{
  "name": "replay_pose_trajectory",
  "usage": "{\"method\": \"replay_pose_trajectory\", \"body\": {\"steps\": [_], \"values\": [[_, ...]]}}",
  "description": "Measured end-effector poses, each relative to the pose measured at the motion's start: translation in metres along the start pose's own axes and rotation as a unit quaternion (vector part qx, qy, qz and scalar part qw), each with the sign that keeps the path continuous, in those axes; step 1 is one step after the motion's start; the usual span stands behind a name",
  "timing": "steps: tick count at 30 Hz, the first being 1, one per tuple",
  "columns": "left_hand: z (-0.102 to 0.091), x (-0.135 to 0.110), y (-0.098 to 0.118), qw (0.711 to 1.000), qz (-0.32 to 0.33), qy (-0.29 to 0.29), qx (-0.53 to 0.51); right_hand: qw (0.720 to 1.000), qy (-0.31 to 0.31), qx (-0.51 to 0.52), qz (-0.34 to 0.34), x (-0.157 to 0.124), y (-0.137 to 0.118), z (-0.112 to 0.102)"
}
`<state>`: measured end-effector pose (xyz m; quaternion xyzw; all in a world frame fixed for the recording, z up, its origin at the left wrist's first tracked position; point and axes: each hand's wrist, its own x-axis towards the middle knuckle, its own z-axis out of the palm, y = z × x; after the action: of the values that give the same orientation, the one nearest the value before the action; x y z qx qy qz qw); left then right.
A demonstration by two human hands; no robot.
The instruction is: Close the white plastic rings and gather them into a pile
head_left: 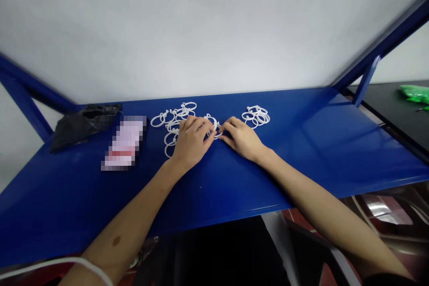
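My left hand (191, 139) and my right hand (241, 137) meet at the middle of a blue shelf (301, 152). Both pinch a white plastic ring (214, 130) between their fingertips. A loose pile of several white rings (174, 118) lies under and behind my left hand. A smaller heap of white rings (256, 116) rests just beyond my right hand, apart from it.
A crumpled black plastic bag (83, 124) lies at the shelf's left rear. Beside it sits a blurred pink and white flat object (124, 142). Blue frame posts (367, 78) rise at both sides. A green item (415, 94) lies on a dark surface far right.
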<state>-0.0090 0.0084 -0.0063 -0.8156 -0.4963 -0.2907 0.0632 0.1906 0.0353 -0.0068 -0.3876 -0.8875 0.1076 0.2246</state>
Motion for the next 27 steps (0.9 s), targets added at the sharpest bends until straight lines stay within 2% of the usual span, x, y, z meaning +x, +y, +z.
{"method": "replay_pose_trajectory", "body": {"steps": [2, 5, 8, 11, 13, 15, 18, 22, 24, 27], "values": [[-0.001, 0.0, -0.002, 1.0, 0.002, 0.026, 0.009, 1.0, 0.01, 0.02, 0.014, 0.0, -0.001, 0.0], [-0.005, 0.001, -0.002, 0.998, 0.015, 0.053, 0.018, 0.992, 0.075, 0.09, 0.056, 0.0, -0.004, -0.002], [-0.009, 0.002, 0.002, 0.998, 0.026, 0.056, 0.014, 0.961, 0.128, 0.225, 0.098, 0.0, -0.01, -0.003], [-0.01, 0.002, 0.008, 0.997, 0.039, 0.063, 0.003, 0.923, 0.137, 0.34, 0.12, 0.001, -0.016, -0.001], [-0.011, 0.001, 0.011, 0.996, 0.036, 0.082, -0.011, 0.907, 0.146, 0.376, 0.122, 0.001, -0.018, 0.0], [-0.01, 0.001, 0.012, 0.992, 0.004, 0.117, -0.036, 0.9, 0.162, 0.387, 0.121, 0.001, -0.019, 0.001], [-0.008, 0.002, 0.012, 0.979, -0.071, 0.155, -0.112, 0.906, 0.177, 0.371, 0.102, -0.001, -0.02, 0.001], [-0.006, 0.001, 0.011, 0.958, -0.151, 0.108, -0.219, 0.94, 0.18, 0.287, 0.036, -0.004, -0.022, 0.0], [-0.005, -0.001, 0.012, 0.956, -0.153, 0.092, -0.233, 0.953, 0.185, 0.241, 0.001, -0.006, -0.022, -0.001], [-0.005, -0.004, 0.013, 0.966, -0.118, 0.1, -0.208, 0.963, 0.176, 0.195, -0.054, -0.009, -0.02, -0.002]]}}
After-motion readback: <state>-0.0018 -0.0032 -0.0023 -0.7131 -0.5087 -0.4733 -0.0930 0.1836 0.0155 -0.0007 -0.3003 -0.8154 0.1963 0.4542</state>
